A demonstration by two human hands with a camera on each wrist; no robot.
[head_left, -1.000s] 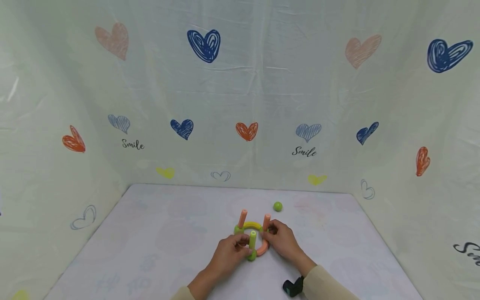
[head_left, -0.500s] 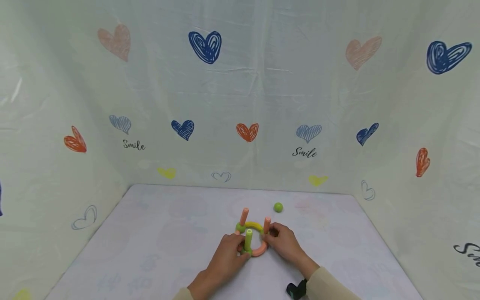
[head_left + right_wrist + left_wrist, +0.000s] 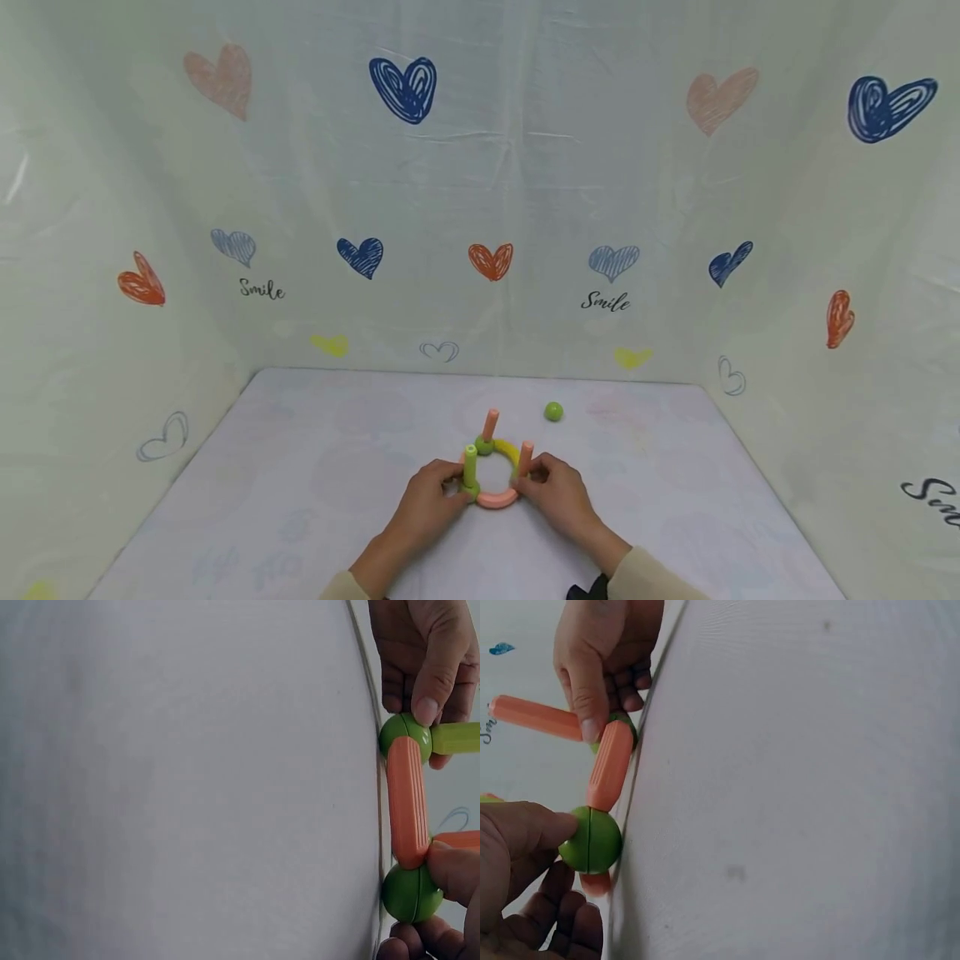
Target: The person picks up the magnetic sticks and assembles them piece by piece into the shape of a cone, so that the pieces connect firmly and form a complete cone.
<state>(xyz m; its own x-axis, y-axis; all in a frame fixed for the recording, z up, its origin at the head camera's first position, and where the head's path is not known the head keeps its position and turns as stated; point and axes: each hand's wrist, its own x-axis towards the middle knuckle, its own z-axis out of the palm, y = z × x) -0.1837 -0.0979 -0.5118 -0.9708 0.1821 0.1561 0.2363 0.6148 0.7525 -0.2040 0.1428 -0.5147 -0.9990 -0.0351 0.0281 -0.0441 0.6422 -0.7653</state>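
A ring of curved orange and yellow rods joined by green balls lies on the table, its front orange curved rod (image 3: 497,500) facing me. My left hand (image 3: 426,507) pinches the front-left green ball (image 3: 589,840), from which a light green rod (image 3: 470,467) stands up. On the other side, my right hand (image 3: 561,500) grips the right green ball (image 3: 412,894), under an upright orange rod (image 3: 526,460). The back green ball (image 3: 484,446) carries another orange rod (image 3: 491,425), and a yellow curved rod (image 3: 507,450) runs from it. Fingers partly cover the ring's left side.
A loose green ball (image 3: 553,411) lies behind the ring, to the right. Part of a black object (image 3: 588,590) shows beside the right sleeve. A pale curtain (image 3: 495,167) with printed hearts encloses the white table (image 3: 337,433).
The ring has turned clockwise as seen from above. My left hand has moved left with its ball, while my right hand has come slightly nearer with the other. The loose ball stays put.
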